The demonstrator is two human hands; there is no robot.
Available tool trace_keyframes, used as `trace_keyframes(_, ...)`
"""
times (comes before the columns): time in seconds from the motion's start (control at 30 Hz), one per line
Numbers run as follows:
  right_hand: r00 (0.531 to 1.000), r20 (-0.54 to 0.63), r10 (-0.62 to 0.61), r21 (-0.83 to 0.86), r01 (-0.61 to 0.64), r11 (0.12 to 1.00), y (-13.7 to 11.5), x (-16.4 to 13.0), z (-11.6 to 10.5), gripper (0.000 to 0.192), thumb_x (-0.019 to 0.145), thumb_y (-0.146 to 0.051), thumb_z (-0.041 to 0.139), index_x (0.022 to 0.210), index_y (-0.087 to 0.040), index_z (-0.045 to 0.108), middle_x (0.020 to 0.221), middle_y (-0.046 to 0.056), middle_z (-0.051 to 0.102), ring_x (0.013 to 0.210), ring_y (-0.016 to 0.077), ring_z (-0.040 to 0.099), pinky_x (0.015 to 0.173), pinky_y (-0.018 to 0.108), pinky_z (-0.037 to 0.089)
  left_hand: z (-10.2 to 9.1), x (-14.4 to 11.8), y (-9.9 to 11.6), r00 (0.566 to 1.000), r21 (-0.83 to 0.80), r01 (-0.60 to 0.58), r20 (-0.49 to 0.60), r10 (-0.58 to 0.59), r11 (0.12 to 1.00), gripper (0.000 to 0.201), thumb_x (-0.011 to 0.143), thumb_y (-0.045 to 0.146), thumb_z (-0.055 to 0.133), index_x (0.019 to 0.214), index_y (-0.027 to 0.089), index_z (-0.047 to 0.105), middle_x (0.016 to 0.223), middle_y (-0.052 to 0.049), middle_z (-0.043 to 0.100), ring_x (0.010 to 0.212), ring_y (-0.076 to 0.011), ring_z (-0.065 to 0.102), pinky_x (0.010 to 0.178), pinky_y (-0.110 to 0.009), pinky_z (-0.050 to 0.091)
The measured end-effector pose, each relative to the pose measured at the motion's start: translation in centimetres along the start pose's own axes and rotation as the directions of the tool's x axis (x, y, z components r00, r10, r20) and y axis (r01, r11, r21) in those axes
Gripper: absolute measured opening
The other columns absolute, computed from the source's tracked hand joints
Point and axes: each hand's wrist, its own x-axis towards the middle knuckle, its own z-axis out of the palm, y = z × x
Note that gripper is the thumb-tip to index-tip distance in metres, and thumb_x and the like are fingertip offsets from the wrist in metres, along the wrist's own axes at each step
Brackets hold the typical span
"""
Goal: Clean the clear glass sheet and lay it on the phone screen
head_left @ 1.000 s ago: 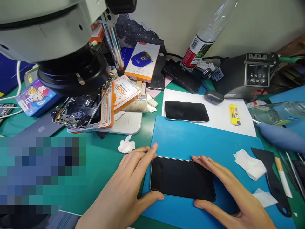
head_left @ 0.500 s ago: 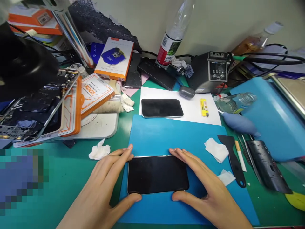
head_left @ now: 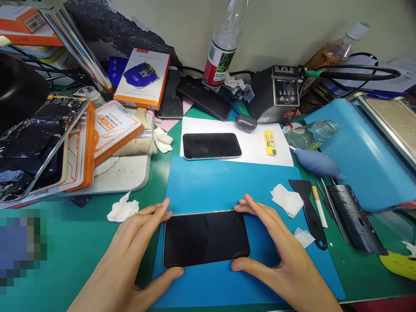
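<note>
While both hands frame the dark phone lying screen-up on the blue mat, the step calls for even, light pressure — a judgement drawn from how the fingers sit. The left hand has its forefinger along the phone's far left corner and its thumb at the near left corner; the right hand mirrors it, fingertips on the far edge and thumb at the near right corner. Each grip is a wide, loose span that pinches the phone's edges rather than closing round it. To do it well, the person would likely keep the phone flat on the mat, press at the corners and not on the glass, and keep both hands balanced so the phone does not skid. The mat lies on a green table, and close by are a crumpled tissue, a folded wipe, a black scraper and a cigarette. Farther back a second phone rests on a white sheet beside a yellow lighter — behind these stand a plastic bottle, a soldering station and an orange-edged box against a pale wall. An opened phone frame lies at the left on stacked packaging.
</note>
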Motion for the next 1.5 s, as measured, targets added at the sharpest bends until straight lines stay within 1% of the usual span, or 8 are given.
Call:
trace_keyframes(0.27, 0.999, 0.015, -0.050, -0.076, 0.051, 0.996, 0.3, -0.4, 0.3, 0.086, 0.100, -0.061, 0.070, 0.171, -0.043, 0.024, 0.151, -0.003, 0.065, 0.139, 0.0177, 0.064, 0.111, 0.027, 0.058, -0.1, 0.2, 0.5, 0.999, 0.006, 0.034, -0.001, -0.034, 0.999, 0.086, 0.103, 0.040, 0.067, 0.173, 0.042, 0.018, 0.147, -0.006, 0.065, 0.143, -0.0296, 0.060, 0.113, -0.043, 0.057)
trace_keyframes(0.43, 0.990, -0.024, -0.140, -0.178, 0.133, 0.975, 1.4, -0.5, 0.7, 0.080, 0.102, -0.059, 0.068, 0.170, -0.038, 0.031, 0.156, -0.002, 0.062, 0.142, 0.0197, 0.062, 0.115, 0.028, 0.055, -0.6, 0.7, 1.1, 0.996, -0.033, 0.067, 0.056, -0.065, 0.997, 0.100, 0.097, 0.031, 0.075, 0.173, 0.048, 0.011, 0.148, -0.005, 0.065, 0.144, -0.0302, 0.059, 0.113, -0.046, 0.057)
trace_keyframes(0.53, 0.985, -0.035, -0.171, -0.212, 0.160, 0.964, 1.8, -0.3, 0.8, 0.081, 0.099, -0.065, 0.069, 0.168, -0.037, 0.037, 0.156, -0.001, 0.062, 0.140, 0.0220, 0.064, 0.108, 0.026, 0.060, -0.8, 1.0, 1.3, 0.992, -0.065, 0.098, 0.087, -0.092, 0.993, 0.106, 0.096, 0.029, 0.078, 0.171, 0.052, 0.008, 0.150, -0.003, 0.064, 0.148, -0.0301, 0.055, 0.116, -0.048, 0.056)
trace_keyframes(0.67, 0.977, -0.032, -0.211, -0.237, 0.197, 0.951, 1.8, 0.1, 0.8, 0.081, 0.097, -0.071, 0.067, 0.166, -0.036, 0.042, 0.154, 0.002, 0.063, 0.137, 0.0280, 0.066, 0.099, 0.030, 0.066, -1.2, 1.0, 1.5, 0.988, -0.096, 0.112, 0.117, -0.101, 0.989, 0.113, 0.094, 0.030, 0.083, 0.171, 0.054, 0.004, 0.156, -0.004, 0.059, 0.152, -0.0304, 0.050, 0.119, -0.050, 0.053)
trace_keyframes(0.87, 0.941, -0.030, -0.338, -0.272, 0.318, 0.908, 1.6, 0.5, 0.8, 0.067, 0.101, -0.063, 0.065, 0.160, -0.034, 0.053, 0.152, 0.007, 0.063, 0.134, 0.0329, 0.068, 0.097, 0.040, 0.068, -1.3, 1.0, 1.6, 0.988, -0.114, 0.115, 0.117, -0.101, 0.987, 0.116, 0.089, 0.041, 0.090, 0.170, 0.054, 0.008, 0.167, -0.004, 0.051, 0.154, -0.0331, 0.049, 0.120, -0.052, 0.052)
trace_keyframes(1.0, 0.911, -0.043, -0.411, -0.328, 0.375, 0.867, 1.6, 0.1, 0.8, 0.065, 0.105, -0.061, 0.059, 0.165, -0.036, 0.047, 0.167, 0.006, 0.049, 0.145, 0.0354, 0.057, 0.113, 0.049, 0.057, -1.1, 1.0, 1.6, 0.986, -0.151, 0.139, 0.109, -0.123, 0.979, 0.118, 0.087, 0.043, 0.091, 0.169, 0.055, 0.008, 0.161, -0.002, 0.057, 0.152, -0.0318, 0.050, 0.122, -0.053, 0.051)
trace_keyframes(1.13, 0.884, -0.028, -0.466, -0.332, 0.432, 0.839, 1.7, 0.0, 0.7, 0.063, 0.106, -0.060, 0.059, 0.163, -0.037, 0.049, 0.168, 0.003, 0.047, 0.150, 0.0319, 0.051, 0.125, 0.046, 0.039, -1.3, 1.1, 1.6, 0.986, -0.161, 0.137, 0.116, -0.119, 0.977, 0.116, 0.089, 0.042, 0.090, 0.169, 0.055, 0.007, 0.159, -0.002, 0.058, 0.153, -0.0316, 0.049, 0.123, -0.055, 0.049)
trace_keyframes(1.5, 0.884, 0.002, -0.468, -0.303, 0.447, 0.842, 1.7, 0.5, 0.6, 0.050, 0.108, -0.048, 0.062, 0.156, -0.037, 0.057, 0.166, -0.001, 0.049, 0.153, 0.0273, 0.045, 0.124, 0.038, 0.035, -1.3, 1.1, 1.7, 0.983, -0.138, 0.147, 0.134, -0.129, 0.980, 0.113, 0.090, 0.044, 0.088, 0.169, 0.056, 0.008, 0.161, -0.001, 0.057, 0.155, -0.0314, 0.048, 0.121, -0.053, 0.052)
